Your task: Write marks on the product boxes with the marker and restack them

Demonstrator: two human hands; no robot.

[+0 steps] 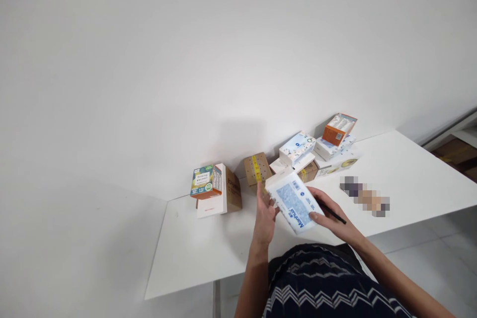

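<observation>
Above the table's front part, a white and blue tissue pack [294, 206] printed "Manhua" is held tilted between both hands. My left hand [265, 221] grips its left edge, fingers pointing up along the side. My right hand [333, 216] holds the right edge, thumb on the printed face. A thin black pen [333, 212] lies across my right hand, sticking out past the fingers. Just behind the pack stands a brown cardboard box [250, 169] with yellow tape.
Left on the white table [179, 253], a green and orange box [202, 182] rests on a white box [210, 207] beside a brown carton [233, 191]. Along the wall are a floral tissue pack [297, 147] and an orange box [335, 134]. A pixelated patch covers the table's right side.
</observation>
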